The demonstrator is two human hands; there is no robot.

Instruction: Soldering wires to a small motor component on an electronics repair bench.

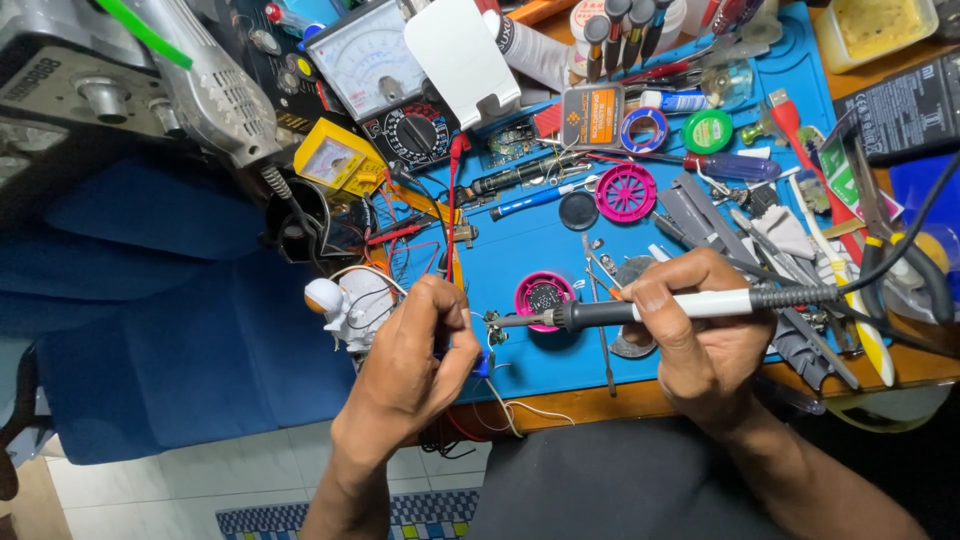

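I see the soldering iron [690,306] lying level over the near edge of the blue mat [540,250], its tip meeting a small wired part [492,327] just left of the pink round case [543,295]. My right hand [700,335] is clenched around the white handle; that is the place to hold it, since I judge the metal end hot and the tool light and stiff. My left hand [415,350] pinches the tiny part, which looks fragile, its thin wires soft. A small astronaut figure [340,305] sits left; a multimeter [385,75] stands far on the desk [600,400].
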